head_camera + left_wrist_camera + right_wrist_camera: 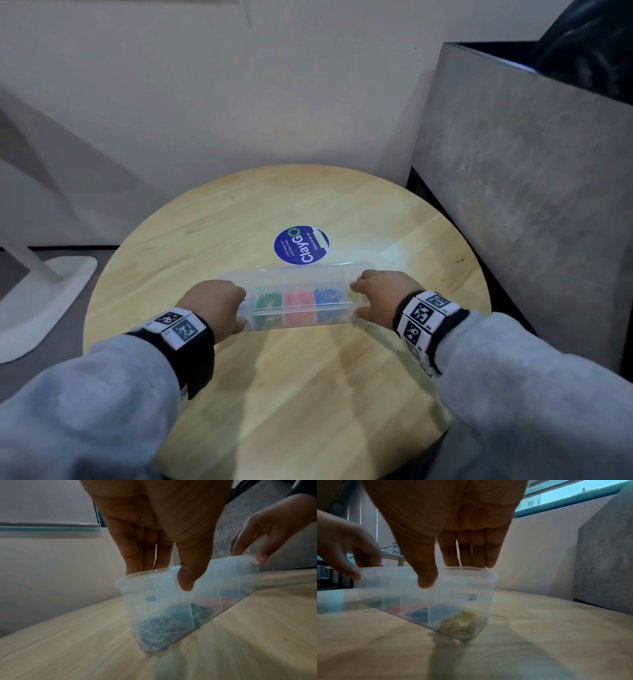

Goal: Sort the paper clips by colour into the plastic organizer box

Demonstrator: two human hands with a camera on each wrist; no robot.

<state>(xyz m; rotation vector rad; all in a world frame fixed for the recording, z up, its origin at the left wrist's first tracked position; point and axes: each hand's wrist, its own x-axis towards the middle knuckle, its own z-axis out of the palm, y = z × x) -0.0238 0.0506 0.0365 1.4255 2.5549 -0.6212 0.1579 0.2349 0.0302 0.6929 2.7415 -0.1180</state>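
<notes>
A clear plastic organizer box (294, 272) lies across the round wooden table (308, 394). Its compartments hold sorted paper clips: silver (159, 632) at the left end, then green (269, 301), red (299, 303), blue (330, 298) and yellow (460, 622) at the right end. My left hand (239, 306) grips the left end, thumb on the near wall and fingers on the far rim. My right hand (358, 299) grips the right end the same way. In the wrist views the box (171, 601) looks tilted, with its near bottom edge on the wood.
A round blue ClayGo sticker (301, 245) lies on the table just behind the box. A tall grey concrete-look block (531, 188) stands against the table's right side. A white stand base (41, 301) is on the floor at the left, and a wall runs behind.
</notes>
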